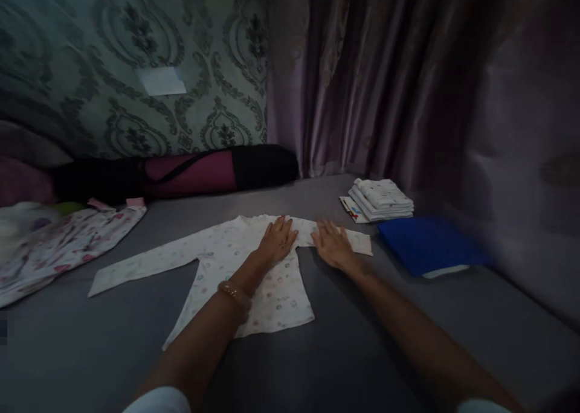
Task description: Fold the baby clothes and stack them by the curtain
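Observation:
A small white long-sleeved shirt point(281, 298) with a faint print lies spread on the grey sheet, its sleeves stretched out to both sides. My left hand point(277, 240) rests flat on the shirt near the right shoulder, fingers extended. On the right sleeve lies my right hand point(333, 244), palm down, its fingers spread and slightly blurred. Neither hand grasps anything.
Folded white clothes point(383, 200) are stacked at the back right, beside a blue folded item point(430, 244). A printed garment point(77, 241) lies at the left. Behind is a long black and maroon bag point(194, 174), near the wall and curtain point(344, 99).

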`<move>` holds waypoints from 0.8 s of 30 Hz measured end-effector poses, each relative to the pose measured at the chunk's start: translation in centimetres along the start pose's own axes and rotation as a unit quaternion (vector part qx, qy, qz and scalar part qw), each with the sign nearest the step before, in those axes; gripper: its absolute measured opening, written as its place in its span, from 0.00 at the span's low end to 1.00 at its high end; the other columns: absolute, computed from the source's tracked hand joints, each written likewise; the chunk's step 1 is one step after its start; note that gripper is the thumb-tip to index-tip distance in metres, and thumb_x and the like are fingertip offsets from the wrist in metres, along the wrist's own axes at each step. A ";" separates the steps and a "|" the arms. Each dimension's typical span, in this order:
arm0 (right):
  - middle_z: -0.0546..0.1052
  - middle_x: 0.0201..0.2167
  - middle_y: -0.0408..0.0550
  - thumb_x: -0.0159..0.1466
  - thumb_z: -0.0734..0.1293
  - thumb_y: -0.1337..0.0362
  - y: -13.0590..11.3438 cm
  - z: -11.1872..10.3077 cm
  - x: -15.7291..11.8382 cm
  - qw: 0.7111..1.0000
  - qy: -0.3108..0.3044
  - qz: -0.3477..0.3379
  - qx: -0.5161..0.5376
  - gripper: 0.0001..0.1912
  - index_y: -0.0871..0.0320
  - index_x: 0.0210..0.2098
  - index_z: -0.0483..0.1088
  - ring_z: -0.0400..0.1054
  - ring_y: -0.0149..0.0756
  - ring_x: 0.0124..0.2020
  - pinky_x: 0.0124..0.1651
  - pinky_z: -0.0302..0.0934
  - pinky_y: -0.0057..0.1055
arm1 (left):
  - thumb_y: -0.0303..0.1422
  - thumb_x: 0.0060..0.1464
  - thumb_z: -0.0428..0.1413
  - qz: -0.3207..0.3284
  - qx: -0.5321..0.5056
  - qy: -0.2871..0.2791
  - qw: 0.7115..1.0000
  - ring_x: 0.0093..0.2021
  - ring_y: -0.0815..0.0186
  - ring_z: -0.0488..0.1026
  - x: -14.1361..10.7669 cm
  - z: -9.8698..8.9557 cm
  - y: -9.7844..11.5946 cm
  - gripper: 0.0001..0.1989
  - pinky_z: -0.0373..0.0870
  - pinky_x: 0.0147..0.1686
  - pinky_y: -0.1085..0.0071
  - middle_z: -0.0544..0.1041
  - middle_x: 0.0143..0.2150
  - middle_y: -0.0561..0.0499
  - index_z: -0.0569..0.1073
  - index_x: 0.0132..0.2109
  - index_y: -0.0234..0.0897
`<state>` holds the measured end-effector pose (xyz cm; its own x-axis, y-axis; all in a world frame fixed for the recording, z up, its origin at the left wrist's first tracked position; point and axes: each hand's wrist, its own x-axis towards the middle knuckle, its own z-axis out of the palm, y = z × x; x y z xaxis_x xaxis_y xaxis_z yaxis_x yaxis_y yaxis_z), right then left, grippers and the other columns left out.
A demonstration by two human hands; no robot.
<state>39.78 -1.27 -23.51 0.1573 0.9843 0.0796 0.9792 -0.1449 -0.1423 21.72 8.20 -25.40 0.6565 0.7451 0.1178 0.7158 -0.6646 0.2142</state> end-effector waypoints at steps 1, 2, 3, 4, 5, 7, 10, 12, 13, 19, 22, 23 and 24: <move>0.52 0.67 0.60 0.69 0.44 0.52 0.8 -0.2 -0.5 0.999 0.021 0.016 -0.024 0.33 0.67 0.65 0.53 0.42 0.48 0.68 0.65 0.35 0.52 | 0.45 0.64 0.32 -0.021 0.013 0.015 1.000 0.69 0.54 0.44 -0.6 -0.3 -0.6 0.32 0.45 0.65 0.53 0.50 0.69 0.36 0.54 0.66 0.29; 0.52 0.67 0.61 0.69 0.45 0.52 1.6 -0.2 -1.1 0.998 0.039 0.027 -0.046 0.33 0.69 0.64 0.54 0.41 0.49 0.68 0.65 0.34 0.53 | 0.45 0.64 0.33 -0.055 0.029 0.024 0.998 0.69 0.52 0.43 -1.1 -0.5 -1.3 0.32 0.43 0.65 0.52 0.50 0.69 0.35 0.55 0.66 0.28; 0.51 0.67 0.62 0.69 0.46 0.53 2.5 -0.1 -1.6 0.996 0.052 0.038 -0.064 0.33 0.71 0.64 0.53 0.40 0.50 0.68 0.65 0.34 0.53 | 0.46 0.64 0.34 -0.094 0.043 0.025 0.994 0.69 0.51 0.43 -1.7 -0.6 -2.0 0.33 0.42 0.65 0.51 0.50 0.69 0.34 0.55 0.66 0.26; 0.51 0.67 0.63 0.69 0.46 0.53 3.3 0.1 -2.0 0.994 0.050 0.060 -0.073 0.33 0.71 0.64 0.53 0.40 0.50 0.68 0.65 0.35 0.54 | 0.46 0.63 0.35 -0.132 0.050 0.018 0.990 0.69 0.49 0.42 -2.2 -0.6 -2.6 0.34 0.42 0.65 0.50 0.49 0.69 0.33 0.55 0.66 0.25; 0.52 0.67 0.64 0.69 0.46 0.53 3.9 0.3 -2.3 0.994 0.027 0.074 -0.076 0.34 0.72 0.64 0.52 0.42 0.50 0.67 0.64 0.38 0.53 | 0.47 0.63 0.34 -0.161 0.050 0.007 0.986 0.69 0.48 0.42 -2.6 -0.5 -3.1 0.35 0.42 0.64 0.49 0.48 0.69 0.32 0.54 0.66 0.24; 0.54 0.65 0.65 0.69 0.47 0.53 4.7 0.4 -2.5 0.992 -0.017 0.093 -0.081 0.34 0.72 0.64 0.52 0.45 0.50 0.67 0.63 0.41 0.53 | 0.50 0.62 0.33 -0.185 0.036 -0.017 0.982 0.69 0.47 0.42 -3.0 -0.4 -3.8 0.36 0.44 0.64 0.48 0.48 0.69 0.33 0.52 0.66 0.25; 0.58 0.63 0.67 0.69 0.47 0.53 3.6 -0.2 -1.4 0.990 -0.032 0.103 -0.090 0.33 0.72 0.62 0.57 0.50 0.52 0.65 0.62 0.43 0.53 | 0.50 0.63 0.33 -0.161 0.022 -0.019 0.986 0.69 0.49 0.45 -3.2 -1.1 -4.6 0.35 0.48 0.63 0.50 0.50 0.69 0.34 0.54 0.66 0.27; 0.58 0.64 0.66 0.69 0.47 0.55 1.4 -0.8 -0.1 0.993 -0.006 0.077 -0.085 0.31 0.71 0.62 0.58 0.49 0.52 0.65 0.62 0.42 0.52 | 0.45 0.64 0.34 -0.142 0.036 0.017 0.989 0.68 0.52 0.49 -3.6 -2.0 -5.4 0.31 0.50 0.62 0.53 0.54 0.68 0.34 0.56 0.65 0.28; 0.57 0.64 0.65 0.69 0.47 0.56 -0.1 -1.0 0.6 0.996 0.005 0.049 -0.075 0.30 0.71 0.62 0.57 0.48 0.51 0.65 0.63 0.41 0.51 | 0.42 0.65 0.35 -0.138 0.050 0.042 0.988 0.67 0.54 0.52 -3.9 -2.5 -6.0 0.29 0.51 0.62 0.56 0.56 0.67 0.35 0.58 0.64 0.27; 0.51 0.67 0.59 0.70 0.46 0.55 -10.1 1.1 4.9 0.992 -0.006 -0.126 0.011 0.32 0.69 0.66 0.51 0.43 0.44 0.68 0.66 0.34 0.43 | 0.39 0.65 0.37 -0.214 0.127 0.049 0.967 0.66 0.53 0.55 -6.3 -3.6 -11.4 0.27 0.51 0.62 0.58 0.61 0.65 0.35 0.61 0.62 0.26; 0.48 0.68 0.56 0.70 0.46 0.52 -12.8 3.1 6.3 0.991 -0.012 -0.129 0.028 0.33 0.68 0.67 0.48 0.38 0.43 0.69 0.67 0.31 0.45 | 0.44 0.64 0.34 -0.220 0.122 0.026 0.967 0.67 0.51 0.52 -7.1 -2.6 -12.9 0.31 0.49 0.63 0.55 0.57 0.67 0.36 0.57 0.65 0.27; 0.47 0.69 0.55 0.69 0.45 0.52 -13.2 3.6 6.6 0.991 -0.019 -0.127 0.029 0.34 0.67 0.67 0.47 0.37 0.43 0.69 0.67 0.31 0.46 | 0.45 0.64 0.34 -0.222 0.118 0.027 0.967 0.67 0.51 0.52 -7.1 -2.3 -13.0 0.31 0.49 0.62 0.54 0.56 0.67 0.36 0.56 0.65 0.28; 0.46 0.69 0.54 0.69 0.45 0.52 -13.3 4.1 6.8 0.991 -0.027 -0.124 0.029 0.34 0.67 0.67 0.46 0.37 0.43 0.69 0.67 0.31 0.46 | 0.45 0.64 0.33 -0.224 0.115 0.030 0.967 0.67 0.50 0.51 -7.2 -2.0 -13.0 0.32 0.49 0.62 0.53 0.55 0.67 0.36 0.56 0.66 0.27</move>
<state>27.29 7.78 -25.10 -0.0961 0.9932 0.0664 0.9776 0.1067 -0.1816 7.23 11.64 -27.11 0.2577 0.9587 0.1208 0.9640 -0.2636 0.0354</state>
